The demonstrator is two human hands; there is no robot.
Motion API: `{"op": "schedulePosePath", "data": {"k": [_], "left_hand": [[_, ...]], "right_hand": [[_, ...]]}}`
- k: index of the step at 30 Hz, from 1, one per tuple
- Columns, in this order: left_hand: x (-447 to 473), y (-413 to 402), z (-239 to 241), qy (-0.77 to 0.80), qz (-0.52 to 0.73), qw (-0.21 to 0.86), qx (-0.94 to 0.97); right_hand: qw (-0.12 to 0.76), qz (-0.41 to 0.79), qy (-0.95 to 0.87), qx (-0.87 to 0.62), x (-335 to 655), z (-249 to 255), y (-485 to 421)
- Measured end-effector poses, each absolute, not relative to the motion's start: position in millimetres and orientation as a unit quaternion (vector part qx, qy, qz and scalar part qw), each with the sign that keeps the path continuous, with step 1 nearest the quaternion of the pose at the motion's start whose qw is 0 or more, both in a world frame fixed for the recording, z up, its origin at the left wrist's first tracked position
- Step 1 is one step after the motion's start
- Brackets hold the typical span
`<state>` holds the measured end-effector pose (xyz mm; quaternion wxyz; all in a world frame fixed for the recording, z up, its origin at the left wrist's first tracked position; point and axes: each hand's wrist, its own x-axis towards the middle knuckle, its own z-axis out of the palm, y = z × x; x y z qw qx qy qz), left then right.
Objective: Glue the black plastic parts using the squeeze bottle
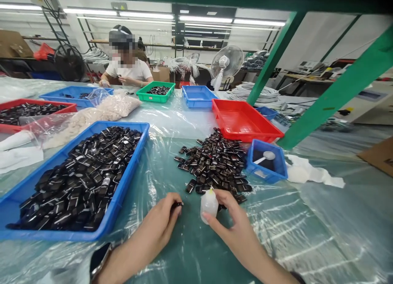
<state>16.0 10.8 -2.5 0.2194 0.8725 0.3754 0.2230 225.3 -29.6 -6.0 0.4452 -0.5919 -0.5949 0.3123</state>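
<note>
My left hand [162, 218] is closed in a pinch on a small black plastic part [178, 204], mostly hidden by the fingers. In my right hand [235, 226] is a small translucent squeeze bottle [209, 205] with a yellowish tip, held upright between thumb and fingers. Just beyond both hands spreads a loose pile of glossy black plastic parts [215, 161]. More such parts fill a long blue tray [123, 194] to the left. Right of the pile, a small blue bin [266, 173] holds dark material and a white spoon [267, 156].
Behind the pile lie a red tray [245, 132] and a blue tray [199, 97]. A green post [288, 140] rises at the right, beside crumpled white cloth [310, 173]. A bag of beige pieces [113, 105] lies beyond the long tray. A co-worker [130, 71] sits across the table.
</note>
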Motion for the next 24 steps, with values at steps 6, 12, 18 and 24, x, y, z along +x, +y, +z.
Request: {"op": "schedulePosePath", "data": {"k": [6, 12, 18, 24], "left_hand": [[11.2, 5.3, 4.9, 0.385, 0.22, 0.282, 0.851], [7.1, 3.6, -14.2, 0.391, 0.232, 0.308, 0.836], [-1.9, 0.1, 2.2, 0.373, 0.259, 0.387, 0.803], [-7.5, -4.4, 3.8, 0.391, 0.303, 0.402, 0.771]], "right_hand": [[0.469, 0.386, -0.561, -0.562, 222.6, 4.5, -42.1], [0.479, 0.431, -0.499, -0.579, 221.9, 13.1, -50.0], [0.498, 0.416, -0.509, -0.566, 224.3, 9.3, -52.7], [0.479, 0.335, -0.561, -0.586, 225.6, 10.8, -51.8]]}}
